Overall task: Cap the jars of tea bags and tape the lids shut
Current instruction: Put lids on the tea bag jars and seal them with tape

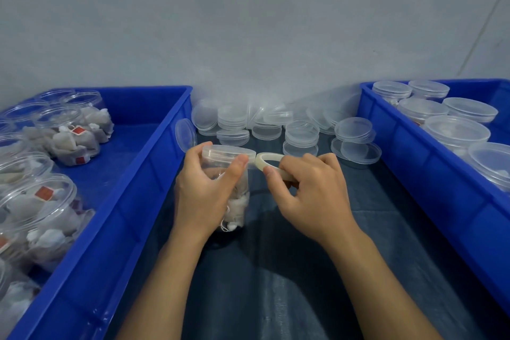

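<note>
my left hand [204, 190] grips the clear plastic jar of tea bags [234, 190], capped with a clear lid [229, 152], at centre on the dark cloth [276, 270]. my right hand [309, 188] pinches the whitish tape roll [269, 161] just right of the lid.

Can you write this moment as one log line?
step: taping lid | left hand: grips capped jar | right hand: holds tape roll at lid

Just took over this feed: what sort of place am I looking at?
Probably a small hand-packing station. A blue bin of uncapped tea-bag jars stands left, loose lids are piled by the wall, and the left hand holds a jar while the right hand brings tape.
</note>
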